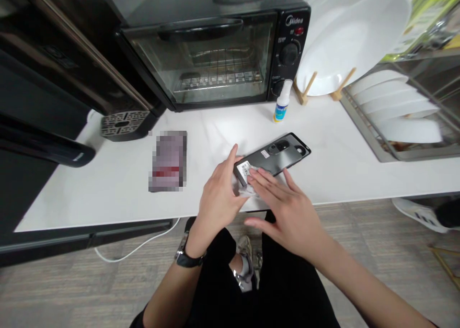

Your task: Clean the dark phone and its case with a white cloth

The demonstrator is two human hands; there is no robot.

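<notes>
A dark smartphone [264,158] lies back up near the counter's front edge. Its camera module is at the upper right end and white labels are stuck on its back. At the lower left end, my left hand [219,191] grips the phone by its edge, its index finger raised. My right hand [283,206] presses a crumpled white cloth [247,191] against that end with fingers laid flat and thumb apart. Part of the cloth is hidden under the fingers. Behind the phone stands a small spray bottle [282,103] with a white cap and a blue and yellow label.
A purplish pixelated flat object [167,160] lies left on the white counter [108,194]. A black toaster oven [215,55] stands at the back, beside a dark machine with a drip tray [124,124]. White plates [354,40] and a dish rack [391,148] are at right.
</notes>
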